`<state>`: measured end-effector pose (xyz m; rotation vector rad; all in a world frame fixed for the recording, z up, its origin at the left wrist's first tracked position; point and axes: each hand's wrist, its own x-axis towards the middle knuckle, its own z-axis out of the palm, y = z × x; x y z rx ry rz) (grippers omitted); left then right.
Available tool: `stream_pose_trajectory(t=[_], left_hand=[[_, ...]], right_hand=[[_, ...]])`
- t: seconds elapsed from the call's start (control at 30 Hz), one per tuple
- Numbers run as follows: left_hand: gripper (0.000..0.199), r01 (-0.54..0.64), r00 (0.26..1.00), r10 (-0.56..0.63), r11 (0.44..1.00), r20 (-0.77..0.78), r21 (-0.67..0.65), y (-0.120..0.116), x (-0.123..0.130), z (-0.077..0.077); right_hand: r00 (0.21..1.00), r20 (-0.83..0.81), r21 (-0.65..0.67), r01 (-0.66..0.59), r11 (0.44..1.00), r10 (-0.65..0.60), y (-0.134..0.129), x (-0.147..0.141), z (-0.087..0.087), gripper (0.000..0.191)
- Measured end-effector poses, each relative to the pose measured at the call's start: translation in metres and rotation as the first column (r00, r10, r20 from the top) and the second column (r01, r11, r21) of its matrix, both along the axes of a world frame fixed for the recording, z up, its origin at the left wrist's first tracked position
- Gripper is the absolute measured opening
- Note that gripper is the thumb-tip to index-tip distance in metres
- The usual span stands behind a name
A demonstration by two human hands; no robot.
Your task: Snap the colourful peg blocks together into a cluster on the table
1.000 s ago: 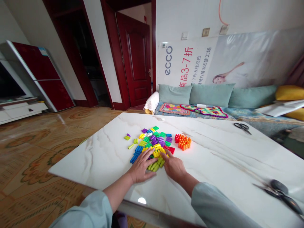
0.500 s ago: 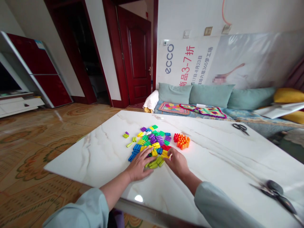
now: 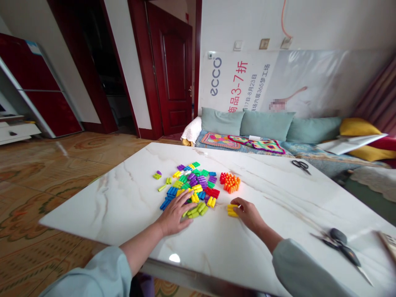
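On the white marble-patterned table lies a loose pile of small coloured plastic tubes (image 3: 201, 182), in purple, green, blue, yellow, red and lime; what they belong to I cannot make out. My left hand (image 3: 176, 214) rests at the near left of the pile, fingers spread over some yellow and lime tubes (image 3: 194, 211). To the right of the pile, my right hand (image 3: 250, 214) pinches a few yellow tubes (image 3: 232, 210) at the tabletop. Its fingertips cover their right ends. Upright red and orange tubes (image 3: 230, 182) stand grouped beyond it.
Black-handled scissors (image 3: 301, 166) lie at the table's far right. Nearer on the right are more scissors or cutters (image 3: 343, 249) with dark handles. A sofa with green cushions (image 3: 267, 125) stands behind the table (image 3: 272, 173). A few tubes (image 3: 157, 175) lie apart at the left.
My right hand has moved right, away from the pile, taking a few yellow tubes with it. My left hand stays by the pile. The whole view has shifted slightly.
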<state>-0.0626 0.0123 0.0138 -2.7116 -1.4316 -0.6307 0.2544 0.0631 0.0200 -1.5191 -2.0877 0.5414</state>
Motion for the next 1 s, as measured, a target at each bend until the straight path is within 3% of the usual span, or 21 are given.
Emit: stream_pose_trajectory(t=[0.23, 0.47, 0.6, 0.8, 1.0], left_hand=[[0.054, -0.004, 1.0, 0.004, 1.0, 0.008, 0.008, 0.001, 0.0, -0.001], [0.054, 0.002, 1.0, -0.002, 1.0, -0.005, 0.02, 0.001, 0.0, 0.0], [0.054, -0.003, 1.0, 0.003, 1.0, -0.002, 0.02, 0.001, 0.0, 0.0], [0.052, -0.005, 0.999, 0.005, 1.0, -0.033, 0.016, 0.0, 0.0, 0.001], [0.052, -0.012, 0.999, 0.012, 1.0, -0.043, 0.001, 0.0, 0.0, 0.001]], right_hand=[[0.968, 0.131, 0.167, 0.189, 0.968, -0.212, -0.002, 0.012, -0.001, 0.027], [0.931, 0.36, 0.082, 0.03, 0.996, -0.057, -0.013, 0.005, 0.002, 0.048], [0.926, 0.378, 0.076, -0.027, 0.997, -0.003, -0.013, -0.002, 0.002, 0.045], [0.939, 0.334, 0.078, 0.057, 0.995, -0.08, -0.013, -0.008, 0.004, 0.04], [0.975, 0.213, 0.082, 0.049, 0.995, -0.065, -0.006, -0.006, 0.005, 0.037]])
